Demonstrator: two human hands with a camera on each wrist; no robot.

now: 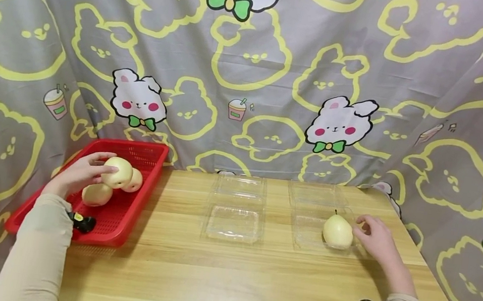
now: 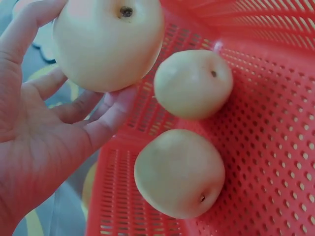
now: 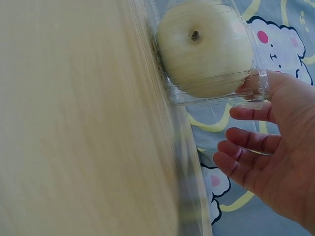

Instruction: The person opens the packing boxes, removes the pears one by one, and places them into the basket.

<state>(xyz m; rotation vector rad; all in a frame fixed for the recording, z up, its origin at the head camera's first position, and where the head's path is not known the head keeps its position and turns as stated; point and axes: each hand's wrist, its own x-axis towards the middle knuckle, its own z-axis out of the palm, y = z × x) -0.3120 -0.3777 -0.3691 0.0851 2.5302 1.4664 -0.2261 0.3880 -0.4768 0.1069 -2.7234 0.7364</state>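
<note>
My left hand (image 1: 78, 173) grips a pale yellow pear (image 1: 118, 173), thumb and fingers spread round its sides, over the red basket (image 1: 120, 236). Two more pears, one nearer (image 2: 179, 173) and one farther (image 2: 193, 84), lie in the basket below it. On the right, a pear with a dark stem (image 1: 338, 231) sits in the front right part of an open clear plastic box (image 1: 305, 235). Beside that pear is my right hand (image 1: 377, 238), fingers loosely bent and holding nothing. Its thumb is right at the box's rim in the right wrist view.
A second open clear plastic box (image 1: 234, 223) stands mid-table, left of the first. Both rest on a wood-grain table (image 1: 224, 280). A patterned grey curtain (image 1: 252, 70) hangs behind and along both sides. The basket's perforated walls rise around the pears.
</note>
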